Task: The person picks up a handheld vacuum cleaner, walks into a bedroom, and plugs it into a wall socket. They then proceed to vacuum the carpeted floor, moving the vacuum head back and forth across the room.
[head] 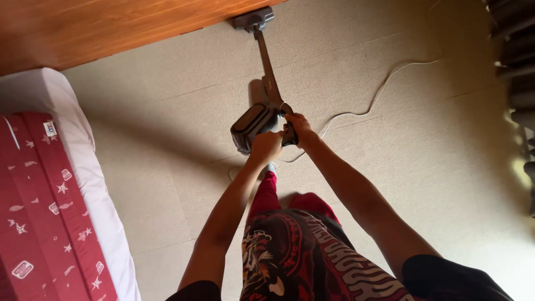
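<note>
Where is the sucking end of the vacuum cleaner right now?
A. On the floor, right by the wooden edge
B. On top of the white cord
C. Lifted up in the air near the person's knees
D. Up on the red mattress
A: the vacuum cleaner's floor head sits on the beige carpet against the wooden edge, far from the red mattress and the white cord.

Person vacuuming, seen from above, vacuum at the centre of the floor.

Both hands are on the vacuum's near end: left hand on its body, right hand just right of it on the handle. Ahead of the vacuum's body, its tube runs to the head, which touches a wooden edge. A cord trails right of the vacuum. A mattress lies well to its left. The person's legs are behind it.
</note>
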